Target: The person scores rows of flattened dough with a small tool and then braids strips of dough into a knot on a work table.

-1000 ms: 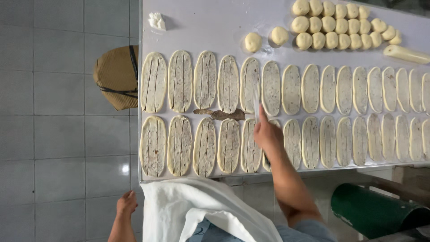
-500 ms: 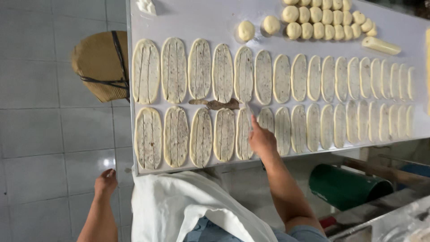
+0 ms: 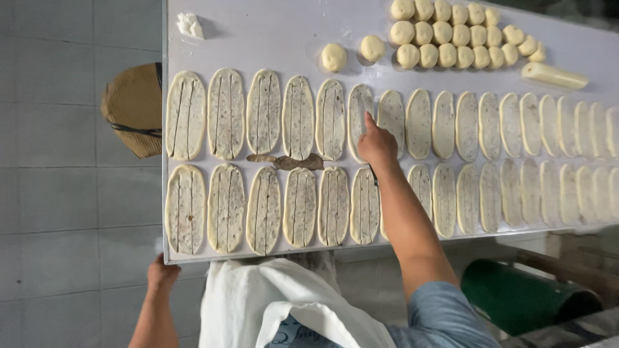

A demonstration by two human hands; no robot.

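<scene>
A white apron (image 3: 284, 303) hung nearest the camera, and at seven o'clock the left hand (image 3: 161, 274) curled against the near edge of the white bench (image 3: 271, 32), gripping nothing else. The right hand (image 3: 377, 145), at centre, was closed on a thin blade, barely visible, over an oval dough piece (image 3: 360, 113) in the far row. Slit ovals lay toward nine o'clock, plain ones toward three. Judging by the neighbours, the job wanted two straight, evenly spaced cuts running the oval's length. A brown dough scrap (image 3: 284, 161) lay between the rows. Farther off at one o'clock sat dough balls (image 3: 451, 35) and a dough log (image 3: 554, 76). Grey tiles (image 3: 64, 193) floored the room; a tan stool (image 3: 132, 109) stood at nine o'clock.
</scene>
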